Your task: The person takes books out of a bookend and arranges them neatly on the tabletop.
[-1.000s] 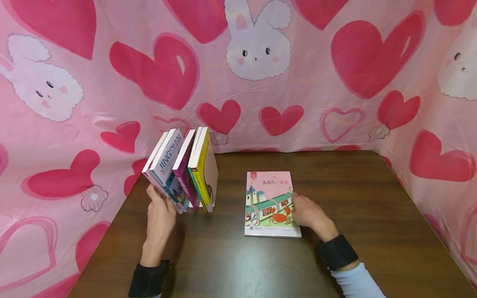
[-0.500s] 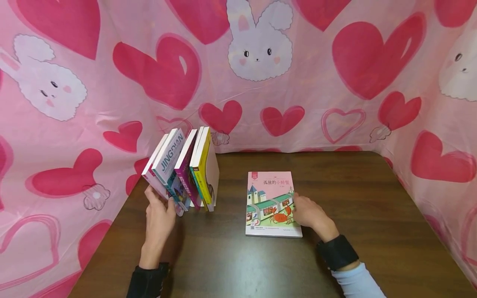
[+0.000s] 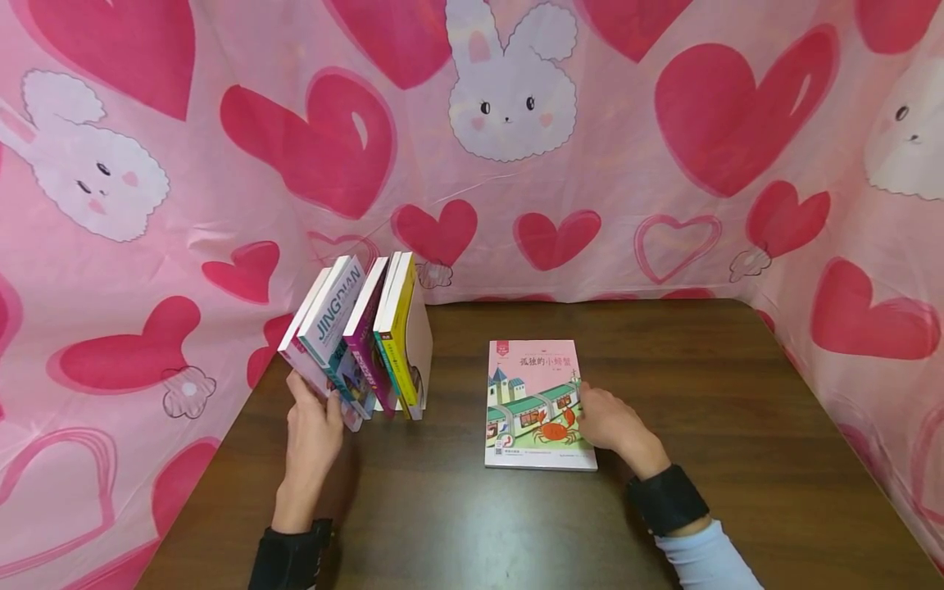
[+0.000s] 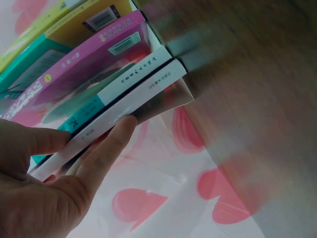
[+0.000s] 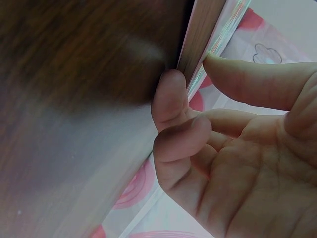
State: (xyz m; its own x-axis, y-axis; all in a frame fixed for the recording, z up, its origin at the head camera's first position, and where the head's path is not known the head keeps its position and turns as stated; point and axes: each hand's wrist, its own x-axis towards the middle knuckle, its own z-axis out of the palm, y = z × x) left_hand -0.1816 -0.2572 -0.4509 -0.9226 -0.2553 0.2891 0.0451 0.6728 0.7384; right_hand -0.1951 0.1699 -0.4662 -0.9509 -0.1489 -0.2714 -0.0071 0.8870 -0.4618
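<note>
In the head view, my left hand [image 3: 313,434] holds the pale pink book [image 3: 310,366] at the left end of an upright row. The left wrist view shows thumb and fingers on either side of its pale spine [image 4: 111,121]. Beside it lean a JINGDIAN book [image 3: 332,315], a purple book [image 3: 360,352] and a yellow book [image 3: 401,348]. My right hand [image 3: 614,419] is at the right edge of a pink picture book [image 3: 527,369] with a red crab, lying flat. In the right wrist view, thumb and a curled finger pinch that book's page edge [image 5: 200,37].
A pale upright panel [image 3: 420,340] stands against the right side of the row. Everything rests on a dark wooden table [image 3: 708,360]. Pink cloth with hearts and rabbits [image 3: 619,123] hangs behind it and along both sides.
My left hand has shifted slightly left and down, and the pale pink book has tipped a little away from the JINGDIAN book. My right hand and the crab book have hardly moved.
</note>
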